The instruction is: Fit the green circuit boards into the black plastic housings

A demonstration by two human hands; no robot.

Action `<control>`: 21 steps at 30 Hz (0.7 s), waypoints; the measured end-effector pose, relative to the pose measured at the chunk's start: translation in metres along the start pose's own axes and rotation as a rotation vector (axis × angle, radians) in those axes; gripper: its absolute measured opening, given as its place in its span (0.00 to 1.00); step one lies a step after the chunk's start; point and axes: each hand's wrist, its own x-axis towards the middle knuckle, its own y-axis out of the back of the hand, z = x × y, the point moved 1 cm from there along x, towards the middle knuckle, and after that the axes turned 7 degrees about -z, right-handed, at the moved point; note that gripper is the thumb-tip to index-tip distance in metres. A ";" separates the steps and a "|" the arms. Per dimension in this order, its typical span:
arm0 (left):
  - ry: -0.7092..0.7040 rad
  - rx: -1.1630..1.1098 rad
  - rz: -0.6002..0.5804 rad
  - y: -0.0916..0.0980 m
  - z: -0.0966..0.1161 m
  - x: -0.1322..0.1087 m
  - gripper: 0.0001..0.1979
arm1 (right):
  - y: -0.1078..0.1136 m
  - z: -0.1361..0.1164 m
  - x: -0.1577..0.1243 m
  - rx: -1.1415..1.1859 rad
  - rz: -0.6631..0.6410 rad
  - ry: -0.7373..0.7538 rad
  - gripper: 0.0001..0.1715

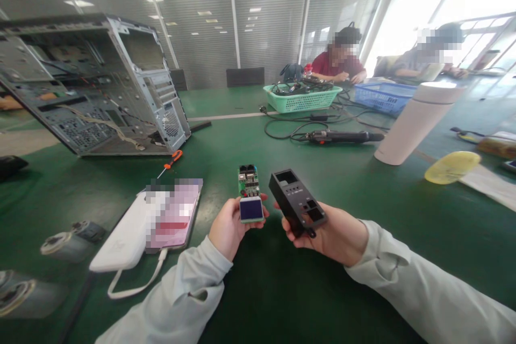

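My left hand [229,226] is closed around the lower part of a green circuit board [250,185], which carries a small dark display and black connectors at its top end. Beside it, my right hand [328,228] grips a black plastic housing [296,193] with rectangular cutouts in its face. The housing is tilted, its upper end leaning toward the board, and a gap separates the two. Both are held above the green table [258,290]. Some of my fingers are hidden behind the things they hold.
An open computer case [133,86] stands left, near an orange-handled screwdriver [173,159]. A phone [181,215], white power bank [124,236] and metal cylinders [66,245] lie nearer. Ahead are a green basket [302,101], electric screwdriver [342,137] and white bottle [417,123]. Two people sit beyond.
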 end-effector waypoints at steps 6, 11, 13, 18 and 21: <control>0.019 -0.004 0.029 -0.001 0.000 0.001 0.19 | -0.003 0.001 0.001 0.013 -0.005 -0.019 0.28; 0.008 -0.008 -0.001 -0.001 -0.001 0.001 0.19 | 0.007 -0.011 -0.005 -0.686 0.151 0.321 0.32; -0.003 -0.011 0.008 -0.001 0.000 0.000 0.19 | 0.012 -0.022 -0.015 -1.097 0.383 0.486 0.29; -0.029 -0.044 0.020 0.000 0.000 -0.002 0.15 | 0.047 -0.046 -0.073 -1.835 0.687 0.601 0.24; -0.026 -0.054 0.020 0.000 0.000 -0.001 0.15 | 0.095 -0.061 -0.134 -1.958 0.803 0.470 0.29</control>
